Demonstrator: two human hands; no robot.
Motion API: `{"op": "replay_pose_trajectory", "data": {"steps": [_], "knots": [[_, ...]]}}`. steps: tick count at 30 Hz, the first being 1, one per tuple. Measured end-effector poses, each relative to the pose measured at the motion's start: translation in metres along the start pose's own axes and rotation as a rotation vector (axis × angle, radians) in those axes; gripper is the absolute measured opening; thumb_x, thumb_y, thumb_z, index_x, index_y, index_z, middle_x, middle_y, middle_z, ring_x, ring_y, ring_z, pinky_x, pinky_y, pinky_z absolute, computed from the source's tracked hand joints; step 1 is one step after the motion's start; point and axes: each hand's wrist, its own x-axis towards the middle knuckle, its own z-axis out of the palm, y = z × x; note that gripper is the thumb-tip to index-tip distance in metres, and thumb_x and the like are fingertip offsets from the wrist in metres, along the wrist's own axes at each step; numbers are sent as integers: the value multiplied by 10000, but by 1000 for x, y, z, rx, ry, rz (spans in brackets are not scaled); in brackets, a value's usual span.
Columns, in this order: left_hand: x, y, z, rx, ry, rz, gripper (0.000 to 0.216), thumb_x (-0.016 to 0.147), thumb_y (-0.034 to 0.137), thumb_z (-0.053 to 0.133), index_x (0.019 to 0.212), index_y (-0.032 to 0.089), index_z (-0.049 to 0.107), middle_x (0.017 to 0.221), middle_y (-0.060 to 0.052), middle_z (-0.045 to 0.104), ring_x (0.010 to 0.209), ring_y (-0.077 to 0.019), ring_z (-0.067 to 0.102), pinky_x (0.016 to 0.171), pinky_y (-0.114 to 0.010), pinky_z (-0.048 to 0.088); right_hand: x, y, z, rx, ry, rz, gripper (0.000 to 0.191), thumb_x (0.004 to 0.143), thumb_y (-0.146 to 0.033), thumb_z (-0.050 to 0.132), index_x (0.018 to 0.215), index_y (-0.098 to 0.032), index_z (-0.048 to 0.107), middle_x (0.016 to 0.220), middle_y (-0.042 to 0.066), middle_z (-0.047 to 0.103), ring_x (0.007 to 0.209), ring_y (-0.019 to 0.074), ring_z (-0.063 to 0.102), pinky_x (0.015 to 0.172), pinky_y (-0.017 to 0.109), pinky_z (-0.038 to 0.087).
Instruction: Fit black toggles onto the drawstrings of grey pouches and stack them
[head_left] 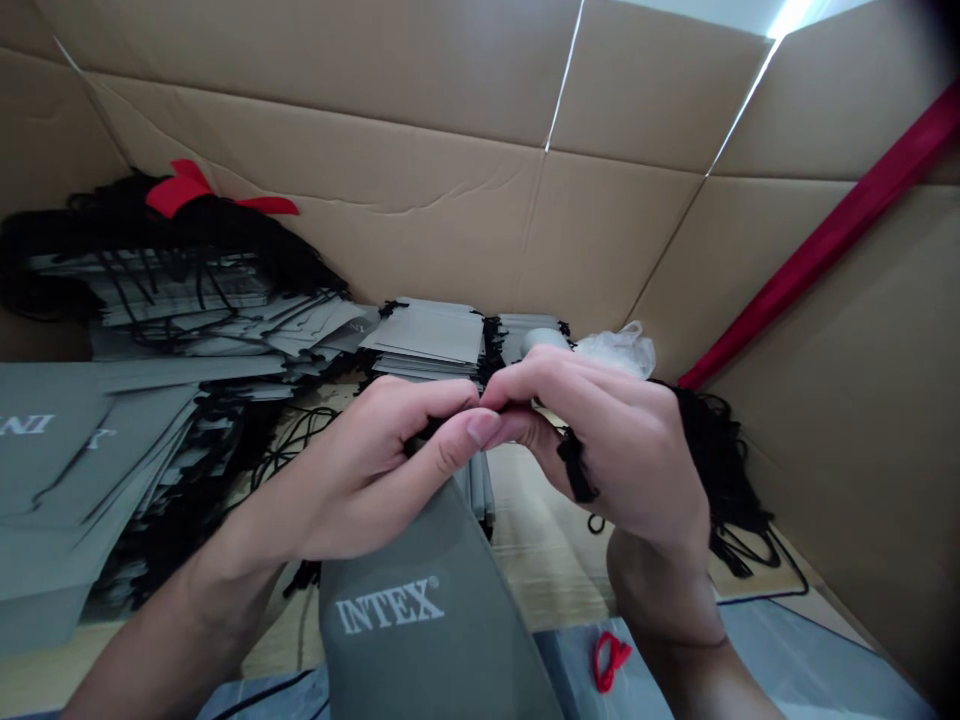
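— What lay at nine o'clock?
— Flat stacks of grey pouches (67, 480), probably piled there to stay within reach. At centre the left hand (360, 470) and right hand (622, 450) met, fingertips pinched shut on the top edge of the grey INTEX pouch (420, 620), so its body hung toward six o'clock. A black cord (576, 470) crossed the right fingers.
— And the room?
— A pale tabletop (540, 560), cardboard walls (420, 200), and a red bar (825, 240) at two o'clock.
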Motion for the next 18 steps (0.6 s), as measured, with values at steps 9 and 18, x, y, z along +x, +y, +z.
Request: {"op": "replay_pose_trajectory", "data": {"steps": [9, 18], "knots": [[-4, -5, -2, 115, -5, 31, 419, 1208, 348, 468, 838, 190, 586, 673, 51, 505, 566, -95, 423, 536, -257, 353, 6, 18, 0, 170, -211, -62, 297, 1165, -339, 673, 916, -234, 551, 778, -42, 546, 660, 124, 431, 662, 285, 384], [-9, -6, 3, 267, 60, 83, 343, 1206, 304, 433, 875, 227, 482, 686, 72, 462, 534, -94, 399, 508, -247, 326, 4, 12, 3, 477, -170, 126, 308, 1108, -451, 776, 928, -211, 704, 725, -44, 612, 611, 104, 467, 593, 261, 409]]}}
